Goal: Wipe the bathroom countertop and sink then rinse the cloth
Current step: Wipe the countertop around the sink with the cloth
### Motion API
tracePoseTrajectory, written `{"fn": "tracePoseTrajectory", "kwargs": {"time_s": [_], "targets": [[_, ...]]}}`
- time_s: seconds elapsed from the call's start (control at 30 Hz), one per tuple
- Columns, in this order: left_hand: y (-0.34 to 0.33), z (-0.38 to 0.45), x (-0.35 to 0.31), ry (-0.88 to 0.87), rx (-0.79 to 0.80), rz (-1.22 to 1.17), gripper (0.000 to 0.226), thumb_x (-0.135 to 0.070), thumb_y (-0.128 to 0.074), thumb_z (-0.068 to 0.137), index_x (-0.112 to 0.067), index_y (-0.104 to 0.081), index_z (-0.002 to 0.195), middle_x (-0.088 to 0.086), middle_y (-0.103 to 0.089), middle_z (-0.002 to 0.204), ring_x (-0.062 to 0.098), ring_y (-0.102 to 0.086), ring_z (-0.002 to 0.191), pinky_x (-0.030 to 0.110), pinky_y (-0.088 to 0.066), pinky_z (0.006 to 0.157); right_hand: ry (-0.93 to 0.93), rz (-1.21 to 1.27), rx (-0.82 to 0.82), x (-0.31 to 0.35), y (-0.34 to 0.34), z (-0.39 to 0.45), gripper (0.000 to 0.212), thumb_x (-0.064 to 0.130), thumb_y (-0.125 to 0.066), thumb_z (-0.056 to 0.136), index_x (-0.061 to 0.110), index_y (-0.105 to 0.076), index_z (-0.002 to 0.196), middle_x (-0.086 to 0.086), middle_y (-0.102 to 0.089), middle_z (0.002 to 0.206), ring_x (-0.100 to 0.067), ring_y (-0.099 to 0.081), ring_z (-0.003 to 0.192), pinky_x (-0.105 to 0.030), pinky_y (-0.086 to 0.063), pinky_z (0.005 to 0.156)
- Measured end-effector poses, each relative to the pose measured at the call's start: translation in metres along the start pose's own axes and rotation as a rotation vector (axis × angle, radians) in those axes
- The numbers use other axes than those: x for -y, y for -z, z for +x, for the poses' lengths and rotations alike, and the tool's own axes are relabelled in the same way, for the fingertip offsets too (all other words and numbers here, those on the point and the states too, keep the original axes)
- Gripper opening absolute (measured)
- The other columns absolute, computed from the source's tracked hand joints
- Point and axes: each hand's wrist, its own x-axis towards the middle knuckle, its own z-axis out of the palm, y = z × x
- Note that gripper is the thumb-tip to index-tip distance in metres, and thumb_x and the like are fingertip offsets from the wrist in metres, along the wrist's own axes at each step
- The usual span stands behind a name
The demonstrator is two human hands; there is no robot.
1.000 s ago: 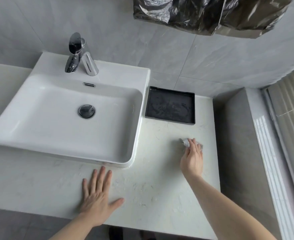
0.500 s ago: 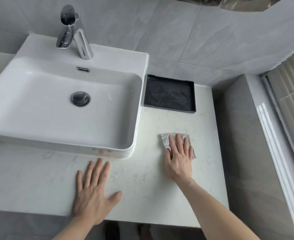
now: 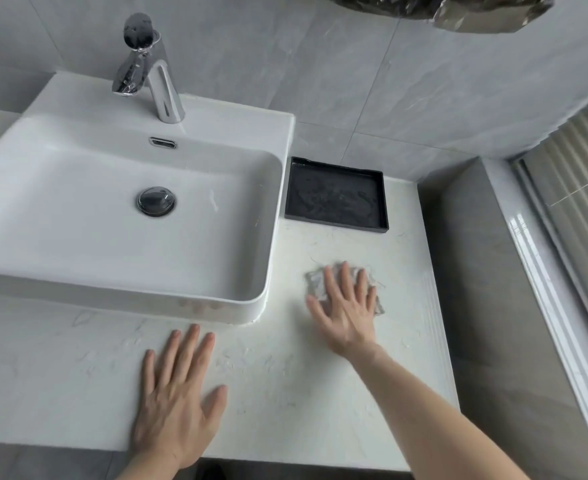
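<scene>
Cloth slid right w/ right hand; left hand flat, unmoved.

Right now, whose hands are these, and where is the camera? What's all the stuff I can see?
These are a person's two bare hands; no machine is here. The camera sits on the person's head and looks down, so you see what they see.

The left hand lies flat, fingers straight, on the pale marbled stone countertop. The right hand presses flat on a small speckled grey cleaning cloth lying on that countertop. It is not gripped, just pushed down by straight fingers.

To the left is a white rectangular ceramic sink with a dark round drain plug and a shiny chrome tap behind it. Beside the sink, near the wall, lies a shallow black rectangular tray. Something dark and crinkly hangs at the top; I cannot tell what.
</scene>
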Motion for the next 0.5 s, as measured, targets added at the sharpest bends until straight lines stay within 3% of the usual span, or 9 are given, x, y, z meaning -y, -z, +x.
{"fn": "tracePoseTrajectory", "kwargs": {"time_s": [0.13, 0.27, 0.5], "targets": [[-0.001, 0.001, 0.000, 0.003, -0.020, -0.009, 0.087, -0.056, -0.049, 0.083, -0.020, -0.034, 0.162, -0.002, -0.018, 0.173, 0.027, -0.020, 0.159, 0.063, -0.022, 0.122, 0.055, 0.030, -0.010, 0.026, -0.009, 0.006, 0.070, 0.068, -0.020, 0.102, 0.044, 0.000, 0.164, 0.011, 0.018, 0.172, -0.027, 0.025, 0.158, -0.053, 0.018, 0.126], [-0.002, 0.000, 0.000, -0.001, -0.012, -0.009, 0.084, -0.055, -0.046, 0.087, -0.023, -0.031, 0.163, -0.005, -0.015, 0.173, 0.023, -0.015, 0.160, 0.061, -0.020, 0.123, 0.071, 0.021, -0.070, -0.002, -0.009, 0.009, 0.061, 0.055, -0.027, 0.107, 0.041, -0.011, 0.164, 0.007, 0.002, 0.175, -0.028, 0.009, 0.161, -0.050, 0.005, 0.130], [0.001, 0.000, 0.000, 0.026, 0.028, -0.009, 0.082, -0.054, -0.045, 0.090, -0.024, -0.026, 0.164, -0.006, -0.008, 0.174, 0.021, -0.006, 0.161, 0.059, -0.016, 0.125, -0.192, 0.147, -0.210, -0.102, 0.028, 0.011, 0.050, 0.022, -0.030, 0.111, 0.023, -0.033, 0.161, -0.006, -0.024, 0.172, -0.029, -0.014, 0.160, -0.048, -0.016, 0.128]]}}
